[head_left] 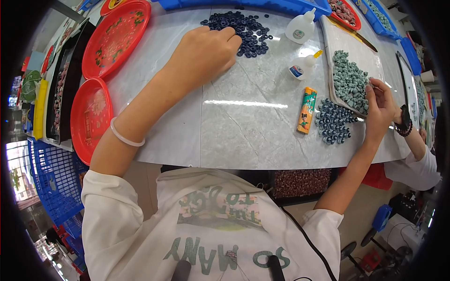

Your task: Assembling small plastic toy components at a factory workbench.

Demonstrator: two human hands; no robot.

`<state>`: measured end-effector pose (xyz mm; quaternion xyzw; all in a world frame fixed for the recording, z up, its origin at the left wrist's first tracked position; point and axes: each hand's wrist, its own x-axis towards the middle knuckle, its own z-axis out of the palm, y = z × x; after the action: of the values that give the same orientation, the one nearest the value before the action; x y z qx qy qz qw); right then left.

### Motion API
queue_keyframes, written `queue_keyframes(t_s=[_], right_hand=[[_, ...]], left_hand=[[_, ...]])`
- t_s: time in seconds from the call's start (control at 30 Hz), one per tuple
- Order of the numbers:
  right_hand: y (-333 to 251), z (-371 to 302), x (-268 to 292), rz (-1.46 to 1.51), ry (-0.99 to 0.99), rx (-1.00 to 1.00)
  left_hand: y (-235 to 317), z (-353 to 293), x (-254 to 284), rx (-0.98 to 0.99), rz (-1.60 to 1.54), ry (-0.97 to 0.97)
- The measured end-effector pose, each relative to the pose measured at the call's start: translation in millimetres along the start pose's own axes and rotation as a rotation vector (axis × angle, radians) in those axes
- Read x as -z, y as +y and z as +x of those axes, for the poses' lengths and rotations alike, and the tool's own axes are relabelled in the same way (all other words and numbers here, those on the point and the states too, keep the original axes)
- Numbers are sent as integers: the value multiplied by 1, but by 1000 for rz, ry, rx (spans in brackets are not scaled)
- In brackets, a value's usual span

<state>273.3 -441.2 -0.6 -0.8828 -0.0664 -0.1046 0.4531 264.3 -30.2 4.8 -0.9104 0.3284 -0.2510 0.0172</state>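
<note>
My left hand (206, 54) is curled at the near left edge of a pile of dark blue rings (255, 40). Its fingertips are turned down and hidden, so what they pinch cannot be made out. Over the right edge of a heap of small grey-green knobbly pieces (349, 79), my right hand (380, 100) has thumb and index finger pressed together at one piece. A cluster of blue rings with pale centres (333, 122) lies on the table just left of my right wrist.
Two white squeeze bottles (300, 29) (303, 67) and an orange-green packet (306, 110) stand or lie between the piles. Red trays (117, 40) (91, 119) are at left, a blue bin (243, 5) at the far edge. Another person's arm (415, 140) shows at right.
</note>
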Motion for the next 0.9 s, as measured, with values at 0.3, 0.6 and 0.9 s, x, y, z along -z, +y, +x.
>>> queue_keyframes(t_s=[0.3, 0.6, 0.9], right_hand=[[-64, -49, -39, 259, 220, 184], [-163, -105, -112, 656, -160, 275], [-160, -113, -116, 722, -153, 117]], left_hand=[[21, -9, 54, 531, -1060, -128], [97, -35, 90, 815, -1941, -196], [106, -43, 79, 771, -2013, -107]])
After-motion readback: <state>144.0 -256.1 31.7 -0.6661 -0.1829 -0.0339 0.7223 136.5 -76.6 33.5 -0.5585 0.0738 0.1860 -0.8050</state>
